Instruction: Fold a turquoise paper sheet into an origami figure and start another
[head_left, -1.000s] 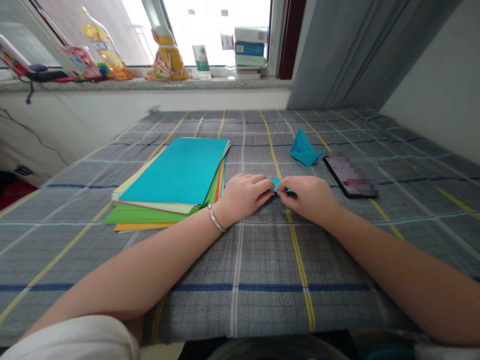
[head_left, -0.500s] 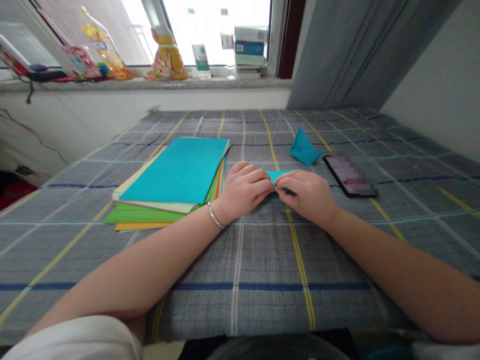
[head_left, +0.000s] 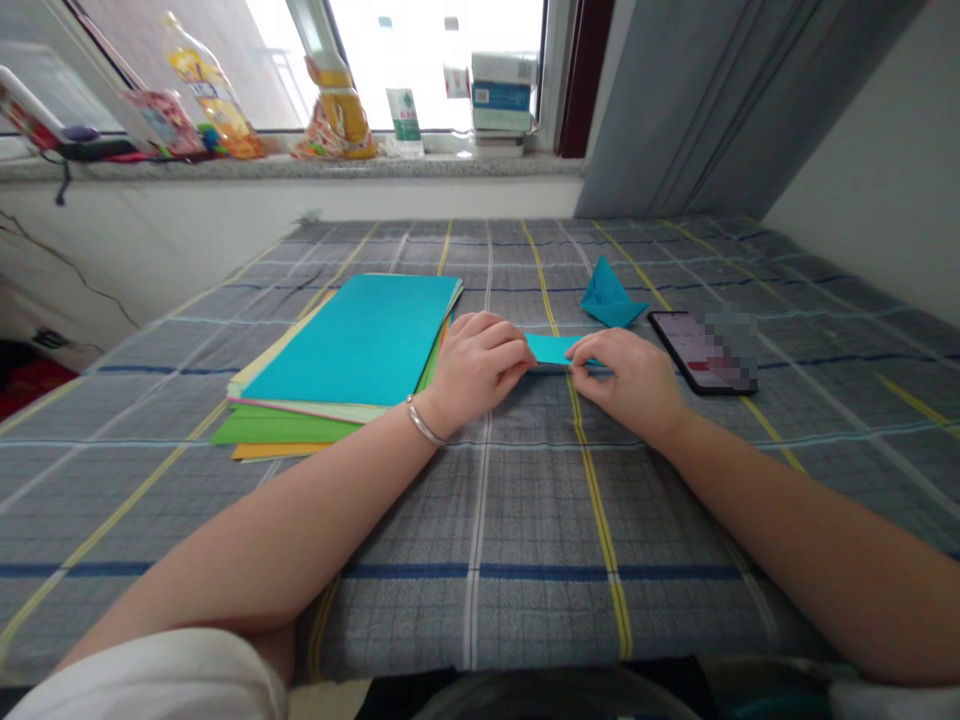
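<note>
A small folded piece of blue paper [head_left: 550,349] lies between my hands, partly covered by my fingers. My left hand [head_left: 484,362], with a silver bangle at the wrist, pinches the paper's left end. At its right side, the thumb and forefinger of my right hand [head_left: 626,372] close on the near edge. Beyond my right hand stands a folded blue paper boat [head_left: 611,297] with a pointed peak. Left of my left hand is a stack of coloured paper [head_left: 352,340], blue sheet on top, with green, yellow and orange edges showing below.
A phone [head_left: 701,352] lies right of my right hand on the checked cloth [head_left: 405,600]. At the back, the windowsill [head_left: 255,172] holds a tall bottle [head_left: 206,85], a yellow container [head_left: 341,105] and stacked boxes [head_left: 501,95]. A grey curtain [head_left: 675,110] hangs at the right.
My hands have moved apart along the paper, the left one leftward and the right one slightly rightward. More of the blue paper shows between them.
</note>
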